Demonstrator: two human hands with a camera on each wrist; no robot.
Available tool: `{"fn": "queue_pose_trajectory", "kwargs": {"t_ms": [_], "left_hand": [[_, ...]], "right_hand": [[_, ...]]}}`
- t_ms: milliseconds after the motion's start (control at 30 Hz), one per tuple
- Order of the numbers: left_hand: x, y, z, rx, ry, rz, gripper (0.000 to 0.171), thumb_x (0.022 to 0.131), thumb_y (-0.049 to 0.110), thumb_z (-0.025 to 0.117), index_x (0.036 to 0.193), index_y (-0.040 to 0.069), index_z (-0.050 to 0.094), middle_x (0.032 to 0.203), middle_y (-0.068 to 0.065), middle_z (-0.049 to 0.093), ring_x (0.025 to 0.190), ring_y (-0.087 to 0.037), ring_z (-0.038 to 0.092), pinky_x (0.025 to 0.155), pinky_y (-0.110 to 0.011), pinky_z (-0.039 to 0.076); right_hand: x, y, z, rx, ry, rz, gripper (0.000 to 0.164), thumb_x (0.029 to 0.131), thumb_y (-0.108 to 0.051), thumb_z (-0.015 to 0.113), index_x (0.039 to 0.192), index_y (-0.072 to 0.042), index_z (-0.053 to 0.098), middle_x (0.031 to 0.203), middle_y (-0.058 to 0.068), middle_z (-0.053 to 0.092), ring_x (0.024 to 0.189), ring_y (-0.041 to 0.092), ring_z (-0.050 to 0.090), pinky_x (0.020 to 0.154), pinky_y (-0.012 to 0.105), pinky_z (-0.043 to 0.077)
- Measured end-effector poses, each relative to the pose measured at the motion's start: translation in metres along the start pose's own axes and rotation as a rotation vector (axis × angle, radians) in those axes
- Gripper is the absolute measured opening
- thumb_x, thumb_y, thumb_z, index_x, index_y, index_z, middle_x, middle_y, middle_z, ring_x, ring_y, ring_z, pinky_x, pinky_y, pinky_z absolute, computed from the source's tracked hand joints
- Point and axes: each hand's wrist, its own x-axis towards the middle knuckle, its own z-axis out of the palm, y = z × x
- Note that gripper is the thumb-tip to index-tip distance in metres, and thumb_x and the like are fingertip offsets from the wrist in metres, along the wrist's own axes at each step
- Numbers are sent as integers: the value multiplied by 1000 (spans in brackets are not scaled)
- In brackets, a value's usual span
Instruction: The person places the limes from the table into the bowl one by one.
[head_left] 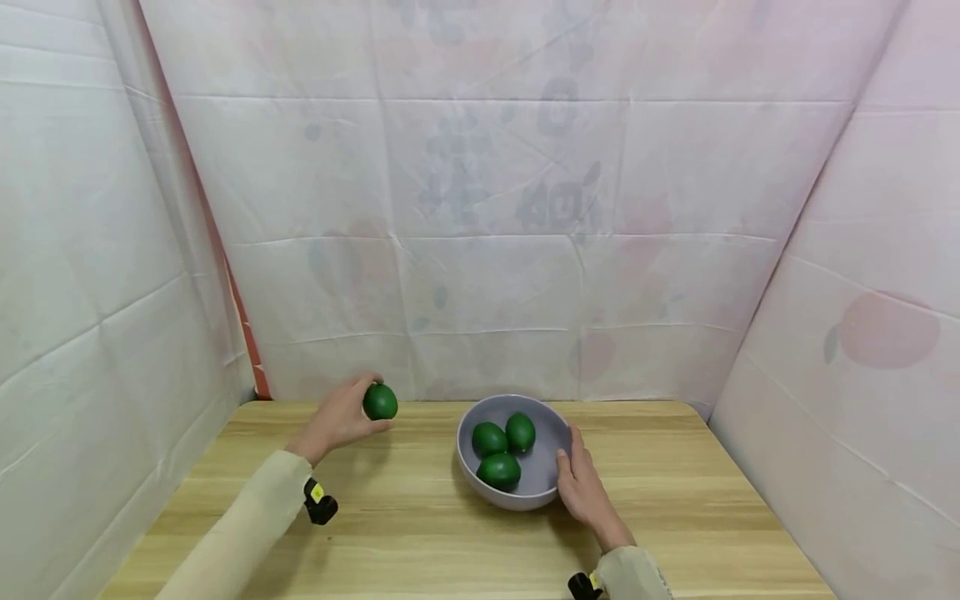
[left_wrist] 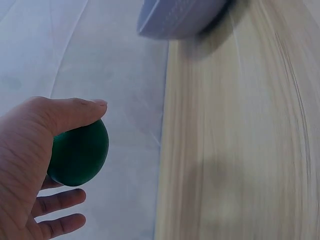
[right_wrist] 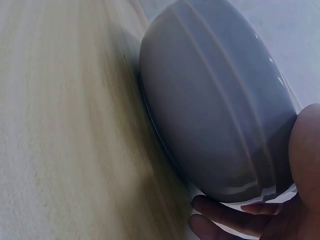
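Observation:
My left hand (head_left: 347, 417) holds a dark green, smooth, egg-shaped fruit (head_left: 380, 402) above the table, to the left of the bowl. In the left wrist view, the thumb lies along one side of the fruit (left_wrist: 80, 155) and two fingers stick out past it. A grey-purple bowl (head_left: 468, 475) stands on the table with three similar green fruits (head_left: 499, 472) together in its left half. My right hand (head_left: 587, 492) grips the bowl's right side, thumb at the rim. Seen from the right wrist, the bowl's outer wall (right_wrist: 200, 110) hides part of the fingers.
The light wooden table (head_left: 405, 542) ends at a pale, creased cloth (head_left: 480, 292) hanging behind it. More cloth (head_left: 847, 417) closes off both sides. Both wrists carry small black cameras (head_left: 321, 505) over light sleeves.

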Motion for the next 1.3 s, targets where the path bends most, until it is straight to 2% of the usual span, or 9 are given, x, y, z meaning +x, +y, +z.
{"fn": "queue_pose_trajectory", "kwargs": {"t_ms": [267, 433, 700, 1000, 1300], "left_hand": [[7, 26, 6, -28, 12, 66, 73, 77, 38, 87, 134, 10, 54, 122, -14, 67, 103, -28, 65, 84, -46, 56], [12, 42, 10, -46, 17, 118, 71, 75, 39, 89, 131, 11, 55, 113, -11, 69, 97, -25, 66, 81, -43, 56], [17, 66, 17, -80, -10, 139, 64, 74, 37, 90, 126, 17, 57, 110, -3, 68, 98, -19, 63, 85, -40, 53], [19, 90, 33, -140, -52, 199, 64, 73, 38, 91, 124, 16, 58, 111, 1, 67, 98, -16, 61, 88, -37, 52], [25, 109, 49, -166, -48, 248, 62, 73, 39, 90, 122, 17, 59, 111, 1, 68, 103, -18, 60, 92, -39, 49]], "right_hand": [[0, 3, 1, 32, -3, -23, 56, 110, -13, 29, 159, 8, 9, 161, 37, 21, 150, 53, 23, 122, 66, 19], [-1, 5, 0, 53, -4, -31, 56, 110, -11, 29, 159, 8, 9, 161, 37, 20, 151, 53, 21, 122, 66, 18], [1, 8, 0, 67, -5, -47, 56, 111, -13, 28, 159, 7, 9, 161, 36, 20, 151, 54, 21, 121, 67, 18], [-1, 9, 1, 79, -22, -37, 56, 111, -13, 27, 159, 7, 6, 163, 36, 16, 152, 53, 16, 122, 67, 15], [0, 8, 1, 89, -21, -28, 56, 111, -14, 28, 160, 5, 7, 164, 34, 15, 153, 52, 15, 122, 66, 14]]}}
